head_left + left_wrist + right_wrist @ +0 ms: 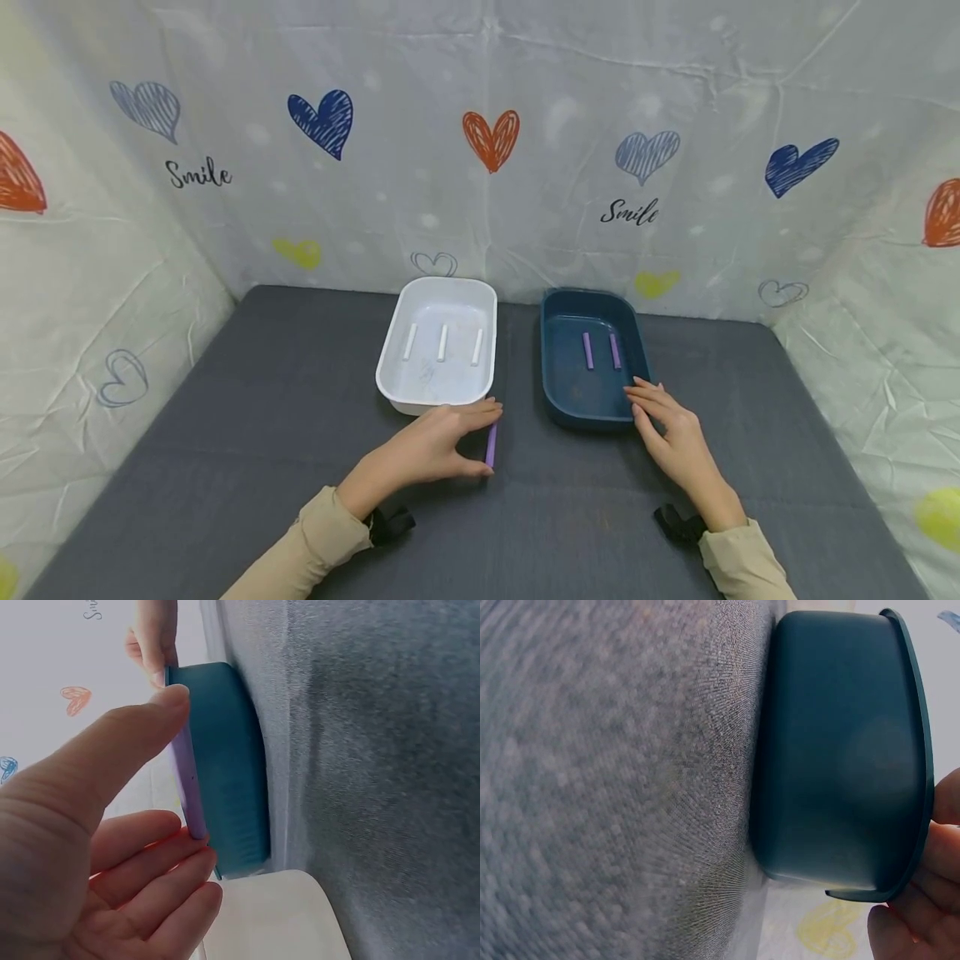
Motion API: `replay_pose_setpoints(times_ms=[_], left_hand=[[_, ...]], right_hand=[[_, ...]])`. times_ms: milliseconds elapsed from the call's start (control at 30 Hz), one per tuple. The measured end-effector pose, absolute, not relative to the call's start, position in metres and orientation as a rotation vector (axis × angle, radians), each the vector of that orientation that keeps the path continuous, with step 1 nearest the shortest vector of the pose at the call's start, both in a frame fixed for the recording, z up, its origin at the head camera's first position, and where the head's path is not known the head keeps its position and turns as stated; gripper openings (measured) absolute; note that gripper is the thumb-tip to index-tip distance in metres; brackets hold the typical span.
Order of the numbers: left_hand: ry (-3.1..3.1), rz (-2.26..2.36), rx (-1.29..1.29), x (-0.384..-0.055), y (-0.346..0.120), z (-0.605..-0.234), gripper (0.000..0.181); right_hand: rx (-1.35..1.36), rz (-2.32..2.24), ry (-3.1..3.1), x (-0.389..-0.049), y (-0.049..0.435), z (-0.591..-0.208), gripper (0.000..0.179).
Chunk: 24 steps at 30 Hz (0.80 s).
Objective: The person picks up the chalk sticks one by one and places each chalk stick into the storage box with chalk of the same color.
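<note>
My left hand pinches a purple chalk stick between thumb and fingers, just in front of the white tray. Seen from the left wrist, the chalk spans from thumb tip to fingertips. My right hand holds the near right corner of the dark blue tray by its rim. From the right wrist, thumb and fingers meet that rim, partly cut off by the frame. Two purple chalk sticks lie in the dark blue tray. Three white chalk sticks lie spaced apart in the white tray.
Both trays stand side by side on a dark grey cloth-covered table, with a narrow gap between them. Behind them hangs a pale curtain printed with hearts, which also closes in both sides.
</note>
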State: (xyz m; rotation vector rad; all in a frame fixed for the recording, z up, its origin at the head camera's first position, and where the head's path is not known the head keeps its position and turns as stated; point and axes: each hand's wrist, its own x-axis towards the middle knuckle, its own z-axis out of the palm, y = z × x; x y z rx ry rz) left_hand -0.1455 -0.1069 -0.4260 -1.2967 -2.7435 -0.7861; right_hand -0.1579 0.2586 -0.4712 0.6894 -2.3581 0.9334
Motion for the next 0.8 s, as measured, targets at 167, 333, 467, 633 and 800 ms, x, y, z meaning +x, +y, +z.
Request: replay_pose_setpoints(times_ms=[167,333,467,633,800], left_hand=[[-2.754,-0.833,-1.279,-0.147,-0.101,-0.423,0.074],[-2.765,-0.886,-1.257,-0.149,-0.095,-0.417,0.074],[-2.766,-0.914,-1.240,-0.151,-0.090,-0.412,0.074],[-2.766,-0.917,-1.223,-0.157,-0.083,-0.405,0.074],[-2.760,-0.921,-1.208,-0.164,-0.076,-0.397,0.074]], right_hand=[[0.680,0.926,-2.386,-0.157,0.259,-0.471,0.024],[0.681,0.936,-2.395,-0.158,0.259,-0.470,0.023],[0.709,0.938,-2.351,-0.158,0.258,-0.471,0.024],[0.715,0.950,-2.328,-0.158,0.256,-0.471,0.024],[0.698,0.944,-2.353,-0.158,0.257,-0.470,0.024]])
